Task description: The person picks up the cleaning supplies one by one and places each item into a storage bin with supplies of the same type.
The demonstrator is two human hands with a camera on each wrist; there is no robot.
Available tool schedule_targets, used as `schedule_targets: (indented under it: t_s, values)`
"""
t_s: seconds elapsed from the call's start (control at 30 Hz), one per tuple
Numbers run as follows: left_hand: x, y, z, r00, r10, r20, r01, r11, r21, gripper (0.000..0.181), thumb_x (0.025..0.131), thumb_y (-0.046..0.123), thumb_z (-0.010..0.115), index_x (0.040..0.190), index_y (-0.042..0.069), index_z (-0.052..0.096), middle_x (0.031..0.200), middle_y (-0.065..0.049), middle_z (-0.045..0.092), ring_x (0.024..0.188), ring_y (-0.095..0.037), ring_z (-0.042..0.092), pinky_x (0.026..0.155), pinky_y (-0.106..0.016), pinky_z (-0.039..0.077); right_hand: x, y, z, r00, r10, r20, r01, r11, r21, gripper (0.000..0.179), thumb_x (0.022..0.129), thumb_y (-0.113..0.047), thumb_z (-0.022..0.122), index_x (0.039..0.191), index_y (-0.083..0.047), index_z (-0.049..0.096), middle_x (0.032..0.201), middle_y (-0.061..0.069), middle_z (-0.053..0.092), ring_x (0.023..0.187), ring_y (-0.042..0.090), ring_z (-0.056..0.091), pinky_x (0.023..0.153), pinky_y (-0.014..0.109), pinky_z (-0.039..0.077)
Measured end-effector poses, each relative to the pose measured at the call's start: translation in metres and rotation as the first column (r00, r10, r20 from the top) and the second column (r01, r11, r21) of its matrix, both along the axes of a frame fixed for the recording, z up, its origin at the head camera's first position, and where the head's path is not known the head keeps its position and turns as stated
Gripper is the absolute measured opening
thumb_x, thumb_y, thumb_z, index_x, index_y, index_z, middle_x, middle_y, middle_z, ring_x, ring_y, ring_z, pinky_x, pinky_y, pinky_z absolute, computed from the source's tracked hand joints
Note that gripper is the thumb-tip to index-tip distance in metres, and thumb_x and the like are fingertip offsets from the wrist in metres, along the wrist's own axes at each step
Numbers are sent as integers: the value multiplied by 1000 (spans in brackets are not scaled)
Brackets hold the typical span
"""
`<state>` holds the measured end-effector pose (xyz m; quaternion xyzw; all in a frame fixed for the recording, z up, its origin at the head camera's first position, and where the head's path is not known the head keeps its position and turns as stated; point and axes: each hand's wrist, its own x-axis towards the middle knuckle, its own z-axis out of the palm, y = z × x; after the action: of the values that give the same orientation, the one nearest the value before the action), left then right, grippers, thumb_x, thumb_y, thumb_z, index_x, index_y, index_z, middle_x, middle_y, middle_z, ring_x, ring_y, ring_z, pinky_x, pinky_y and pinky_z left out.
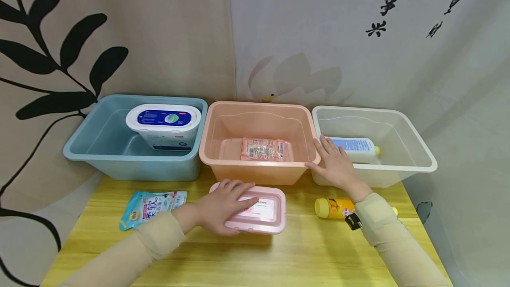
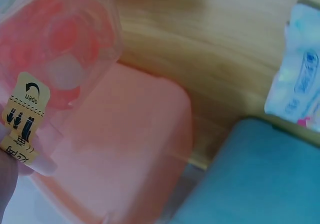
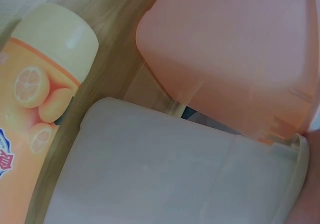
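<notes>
My left hand (image 1: 225, 207) lies over the left part of a pink lidded box (image 1: 272, 214), its fingers bent over the far edge and its thumb across the lid. Red contents show through the clear side of the box in the left wrist view, beside a printed "open" label (image 2: 31, 96). My right hand (image 1: 336, 167) is spread over the near left rim of the white bin (image 1: 414, 167), fingers straight, with its thumb by the corner of the peach bin (image 1: 255, 169). Inside the white bin, a white bottle (image 1: 358, 149) lies by the fingertips.
A blue bin (image 1: 131, 158) holds a white lidded tub (image 1: 171, 132). In the peach bin lies a pink packet (image 1: 263, 149). A blue wipes packet (image 1: 151, 207) and a yellow-orange bottle (image 1: 338, 208) lie on the wooden table (image 1: 303, 260). Curtains hang behind.
</notes>
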<state>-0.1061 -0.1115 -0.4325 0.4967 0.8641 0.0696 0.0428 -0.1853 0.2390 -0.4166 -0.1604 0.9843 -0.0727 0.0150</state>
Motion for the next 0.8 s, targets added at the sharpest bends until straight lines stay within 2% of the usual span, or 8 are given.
schedule_targets:
  t_s: [0.13,0.37,0.67,0.8]
  values:
    - [1,-6,12,1000,4,12,-4,1000,7,79,79,55,58,147,23,32,152,-14,25,130,-32,31,103,-53,28,0,-1,0,1000,-6,9,6,1000,-4,81,91,-58,44,150,-10,18,156,18,13,143,38,17,112,61,16]
    - [2,-16,31,998,6,-62,-4,999,32,79,78,54,59,146,22,34,151,-15,27,130,-33,32,101,-51,30,-1,0,0,1000,1,6,-1,1000,7,81,91,-59,43,150,-9,18,156,19,13,143,37,17,111,61,18]
    - [9,-29,56,996,15,-87,-15,1000,-1,77,80,55,59,146,23,34,152,-14,25,130,-32,32,104,-56,26,-1,0,0,1000,8,14,-9,1000,5,81,91,-59,41,150,-9,17,156,20,12,142,38,17,111,61,17]
    - [9,-36,68,995,35,-97,-34,999,12,78,79,54,60,146,24,34,152,-13,25,132,-32,28,105,-57,25,-1,0,0,1000,9,10,-9,1000,0,81,91,-59,42,150,-9,17,156,20,12,143,38,17,111,61,17]
